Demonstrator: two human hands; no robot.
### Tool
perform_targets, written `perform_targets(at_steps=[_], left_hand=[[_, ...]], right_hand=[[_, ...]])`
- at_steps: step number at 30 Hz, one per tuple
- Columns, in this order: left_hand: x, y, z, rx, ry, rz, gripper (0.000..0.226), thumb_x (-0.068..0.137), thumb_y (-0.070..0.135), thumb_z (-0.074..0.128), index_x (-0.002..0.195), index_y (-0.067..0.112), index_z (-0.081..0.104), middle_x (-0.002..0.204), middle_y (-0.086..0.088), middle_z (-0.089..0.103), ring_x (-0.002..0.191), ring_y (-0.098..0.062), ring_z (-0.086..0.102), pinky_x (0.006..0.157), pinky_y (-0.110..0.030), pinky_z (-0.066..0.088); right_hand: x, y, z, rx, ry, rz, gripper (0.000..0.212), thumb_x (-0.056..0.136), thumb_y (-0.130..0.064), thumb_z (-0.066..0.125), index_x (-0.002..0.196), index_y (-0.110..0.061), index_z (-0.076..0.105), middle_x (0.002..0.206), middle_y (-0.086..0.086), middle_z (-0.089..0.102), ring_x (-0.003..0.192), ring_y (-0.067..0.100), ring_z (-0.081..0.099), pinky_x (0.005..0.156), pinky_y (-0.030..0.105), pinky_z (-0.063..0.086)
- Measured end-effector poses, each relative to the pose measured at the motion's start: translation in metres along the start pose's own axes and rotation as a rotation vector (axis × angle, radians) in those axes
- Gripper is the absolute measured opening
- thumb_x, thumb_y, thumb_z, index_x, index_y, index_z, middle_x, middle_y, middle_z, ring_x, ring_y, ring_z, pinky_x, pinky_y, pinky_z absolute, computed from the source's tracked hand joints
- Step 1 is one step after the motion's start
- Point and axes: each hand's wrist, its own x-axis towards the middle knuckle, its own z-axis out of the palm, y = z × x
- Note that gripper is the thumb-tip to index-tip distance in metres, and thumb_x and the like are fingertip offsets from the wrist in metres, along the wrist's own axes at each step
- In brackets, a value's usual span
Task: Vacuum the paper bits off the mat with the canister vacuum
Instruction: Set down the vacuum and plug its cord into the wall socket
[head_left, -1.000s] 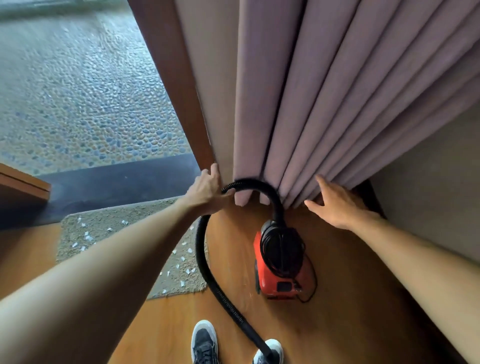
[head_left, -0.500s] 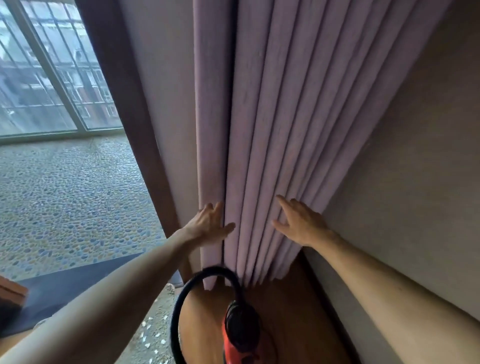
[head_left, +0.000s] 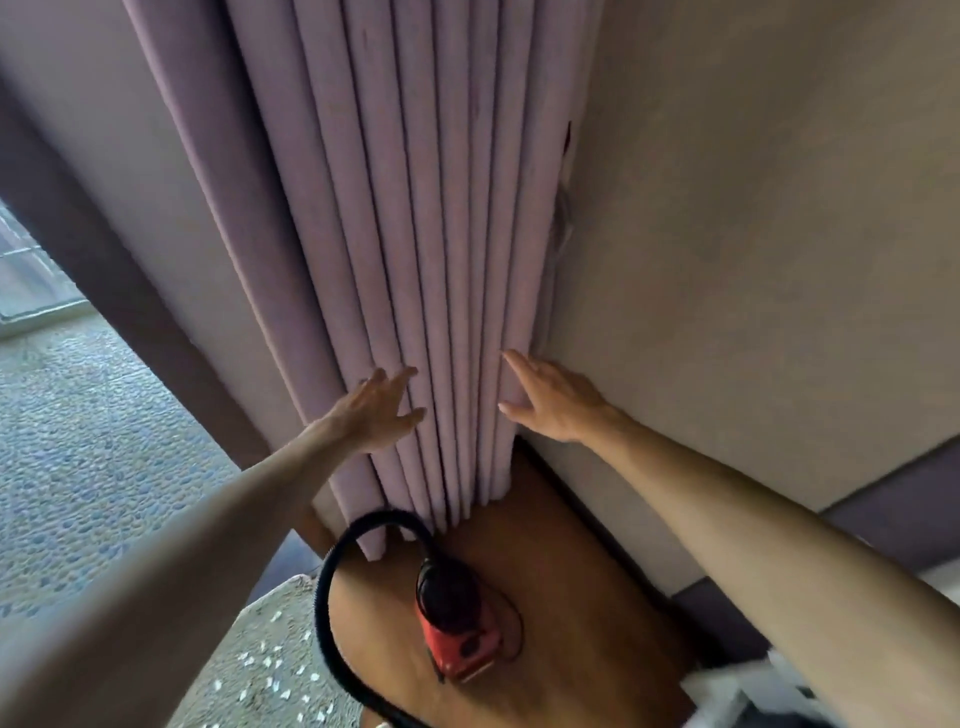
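**Both hands on a pleated curtain, vacuum on the floor below**

No bin, box or other container shows in this view.

The canister vacuum sits at lower centre of the frame on a wooden floor. Its body is red with a black rounded top. A black ribbed hose rises from it, arches over to the left and runs down out of the bottom edge. To its left, at lower left of centre, lies a speckled grey mat scattered with small white paper bits.

A mauve pleated curtain fills the upper centre, hanging down to just above the vacuum. The left hand lies flat against its left folds, fingers apart and stretched, gripping nothing. The right hand presses the curtain's right edge beside a beige wall, fingers extended and loosely spread, also holding nothing.

The frame is blurred by motion. The hose's far end and any nozzle are cut off at the bottom edge. A pale object at the lower right corner is too smeared to identify. A pebbled surface shows at left.
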Motion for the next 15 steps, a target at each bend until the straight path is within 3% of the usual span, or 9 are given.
perform_targets(at_steps=[9, 15], left_hand=[[0.053, 0.009, 0.044, 0.081, -0.184, 0.168, 0.065, 0.098, 0.049, 0.046, 0.152, 0.023, 0.021, 0.136, -0.016, 0.042, 0.122, -0.036, 0.049, 0.099, -0.049, 0.045], [0.082, -0.014, 0.085, 0.128, -0.325, 0.28, 0.067, 0.099, 0.047, 0.045, 0.154, 0.022, 0.017, 0.141, -0.018, 0.038, 0.124, -0.037, 0.046, 0.101, -0.049, 0.043]], right_hand=[[-0.032, 0.019, 0.063, 0.057, -0.089, 0.222, 0.075, 0.095, -0.055, 0.045, 0.153, -0.021, 0.012, 0.143, 0.011, 0.044, 0.121, 0.032, 0.05, 0.087, 0.047, 0.05], [-0.041, 0.01, 0.113, 0.113, -0.162, 0.394, 0.073, 0.095, -0.056, 0.044, 0.153, -0.023, 0.012, 0.144, 0.012, 0.043, 0.122, 0.032, 0.051, 0.09, 0.048, 0.05]])
